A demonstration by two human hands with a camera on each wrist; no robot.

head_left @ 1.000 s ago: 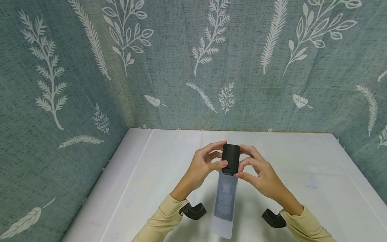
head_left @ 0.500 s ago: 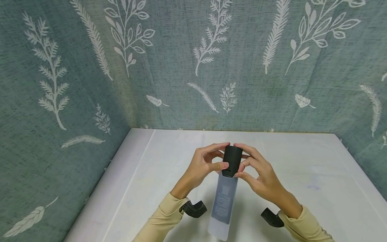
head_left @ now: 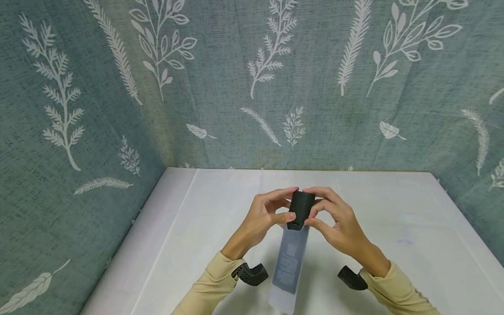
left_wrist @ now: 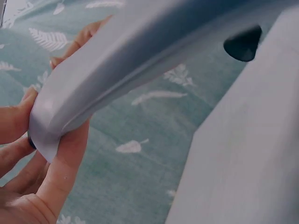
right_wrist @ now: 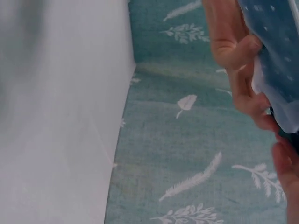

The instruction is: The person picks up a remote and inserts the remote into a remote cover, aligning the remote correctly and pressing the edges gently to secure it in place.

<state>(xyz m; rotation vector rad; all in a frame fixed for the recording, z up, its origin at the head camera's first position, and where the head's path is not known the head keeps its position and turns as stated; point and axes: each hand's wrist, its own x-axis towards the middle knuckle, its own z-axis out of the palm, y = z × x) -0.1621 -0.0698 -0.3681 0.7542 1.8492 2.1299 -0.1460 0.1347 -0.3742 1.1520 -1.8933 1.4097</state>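
Observation:
A slim translucent bottle [head_left: 290, 262] with a blue-grey printed area has a black cap [head_left: 301, 210] on its far end. It is tilted, cap end away from me, above the white table. My left hand [head_left: 264, 216] grips the cap's left side, thumb on its front face and index finger at its top edge. On the other side my right hand [head_left: 339, 221] pinches the cap, index finger at the top and thumb near where cap meets bottle. In the left wrist view the bottle [left_wrist: 107, 65] crosses over the fingers; the right wrist view shows its blue part [right_wrist: 275, 51] beside curled fingers.
The white table [head_left: 212, 210] reaches back to a green leaf-patterned cloth [head_left: 220, 131], which also hangs along both sides. A black wrist camera sits on each sleeve, the left one [head_left: 252, 274] and the right one [head_left: 353, 278].
The bottle's lower end has swung slightly left and the cap leans a little right. My right index finger has moved to the cap's top edge. Both hands keep their hold.

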